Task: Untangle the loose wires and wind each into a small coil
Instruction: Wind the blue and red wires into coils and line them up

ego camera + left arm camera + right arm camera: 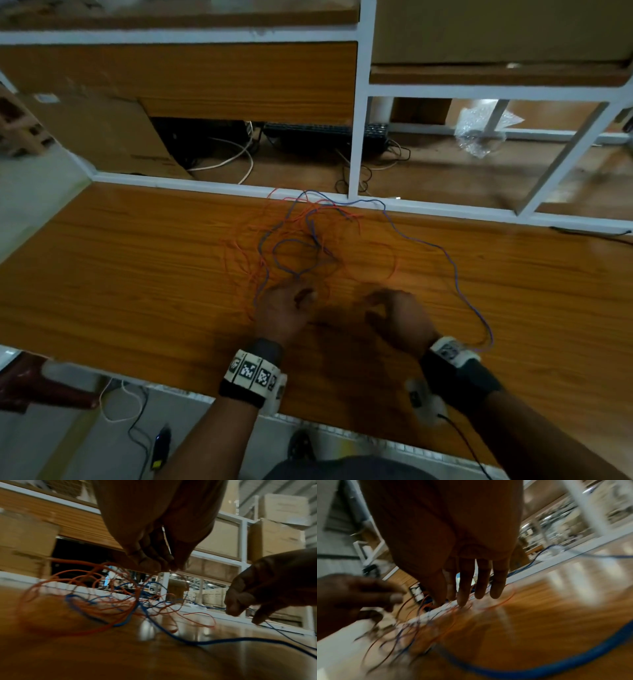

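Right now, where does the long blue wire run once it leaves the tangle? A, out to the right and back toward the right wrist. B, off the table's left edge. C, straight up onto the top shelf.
A: the blue wire leaves the orange tangle and sweeps right across the table, curving back beside the right hand.

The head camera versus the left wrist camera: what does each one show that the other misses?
Only the head view shows the whole layout: both wrist bands, the blue wire looping far out to the right across the wooden table, and a keyboard on the shelf behind.

Only the left wrist view shows, close up, the left hand's fingertips bunched at an orange wire, and the right hand pinching a blue strand.

Both show the orange and blue tangle and both hands.
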